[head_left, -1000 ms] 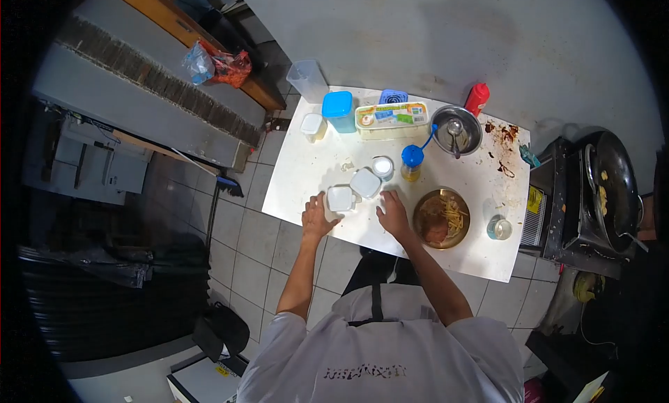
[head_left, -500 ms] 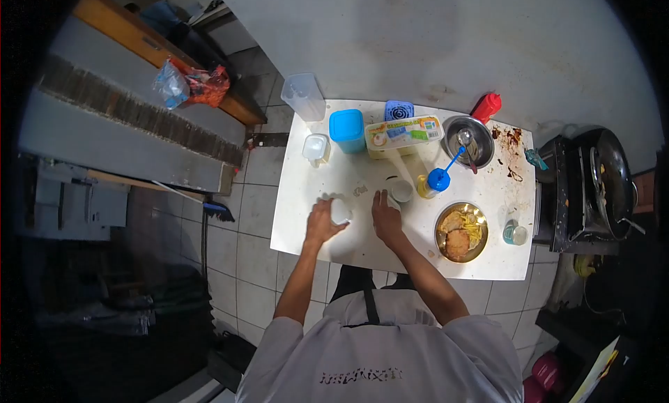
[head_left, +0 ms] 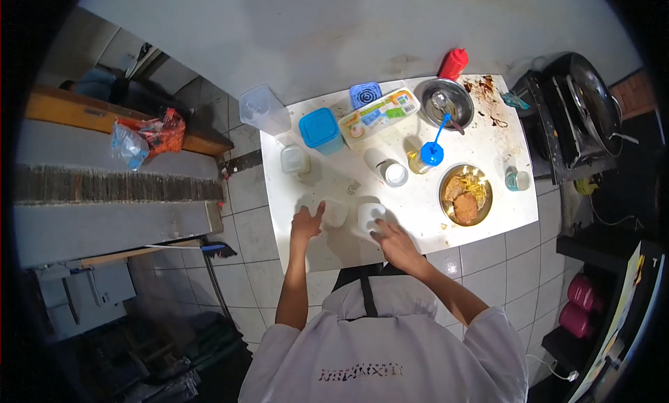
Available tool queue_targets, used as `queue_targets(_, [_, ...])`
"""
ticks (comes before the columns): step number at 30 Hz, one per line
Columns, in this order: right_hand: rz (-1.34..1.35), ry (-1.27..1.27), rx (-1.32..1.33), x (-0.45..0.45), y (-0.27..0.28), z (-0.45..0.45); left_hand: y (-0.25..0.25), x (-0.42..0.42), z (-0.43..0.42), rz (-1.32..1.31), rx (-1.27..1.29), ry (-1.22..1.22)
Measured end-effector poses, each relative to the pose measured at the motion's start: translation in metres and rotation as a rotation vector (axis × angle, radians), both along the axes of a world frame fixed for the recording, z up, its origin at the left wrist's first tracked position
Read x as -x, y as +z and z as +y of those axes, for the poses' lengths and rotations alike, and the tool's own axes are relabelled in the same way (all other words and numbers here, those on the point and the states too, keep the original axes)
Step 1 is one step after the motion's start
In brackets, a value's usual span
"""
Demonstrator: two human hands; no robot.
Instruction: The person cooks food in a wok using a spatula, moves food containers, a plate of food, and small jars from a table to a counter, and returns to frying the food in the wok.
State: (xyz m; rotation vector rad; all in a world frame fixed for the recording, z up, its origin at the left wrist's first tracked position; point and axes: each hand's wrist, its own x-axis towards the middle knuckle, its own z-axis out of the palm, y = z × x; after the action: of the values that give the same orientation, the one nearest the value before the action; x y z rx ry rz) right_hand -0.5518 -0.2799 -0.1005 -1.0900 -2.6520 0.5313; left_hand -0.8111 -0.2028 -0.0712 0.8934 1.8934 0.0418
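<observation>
My left hand point(head_left: 306, 223) is at the left of a small white container point(head_left: 336, 213), thumb and fingers spread apart. A second small white container point(head_left: 371, 213) stands just to the right of that one. My right hand point(head_left: 398, 245) is at its lower right side, fingers apart and fingertips at its edge; whether they press on it is hard to see. Behind it stands a white round jar point(head_left: 396, 175). To the right, a steel plate point(head_left: 490, 202) bears fried, breaded pieces and yellow strips.
On the white table point(head_left: 327, 253) are a blue-lidded tub point(head_left: 319, 129), a clear pitcher point(head_left: 265, 110), a labelled box point(head_left: 380, 118), a blue-capped oil bottle point(head_left: 431, 154), a metal bowl point(head_left: 465, 96), a red squeeze bottle point(head_left: 454, 63) and a glass point(head_left: 517, 180). A stove with a wok point(head_left: 592, 89) adjoins at right.
My left hand has let go of its white container and moved slightly left. My right hand and the other white container have shifted left and toward me, away from the round jar. The view has turned.
</observation>
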Motion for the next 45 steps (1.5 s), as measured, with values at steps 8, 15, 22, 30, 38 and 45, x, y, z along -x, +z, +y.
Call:
queue_targets(8, [0.196, -0.676, 0.396, 0.038, -0.014, 0.003, -0.041, 0.009, -0.013, 0.167, -0.588, -0.938])
queue_targets(15, [0.01, -0.76, 0.443, 0.071, -0.019, 0.042, -0.036, 0.004, -0.007, 0.25, -0.564, -0.643])
queue_targets(22, [-0.03, -0.763, 0.192, 0.084, -0.021, 0.134, -0.049, 0.011, -0.024, 0.26, -0.611, -0.532])
queue_targets(30, [-0.049, -0.925, 0.159, 0.068, -0.025, 0.191, -0.011, -0.004, 0.03, 0.217, -1.037, -0.714])
queue_targets(38, [0.137, -0.986, 0.262, 0.062, -0.028, 0.192, -0.009, -0.062, 0.133, 0.152, -0.967, -0.895])
queue_targets(45, [0.348, -1.115, 0.325, 0.067, -0.056, 0.188, -0.047, -0.087, 0.166, 0.44, -0.736, -1.024])
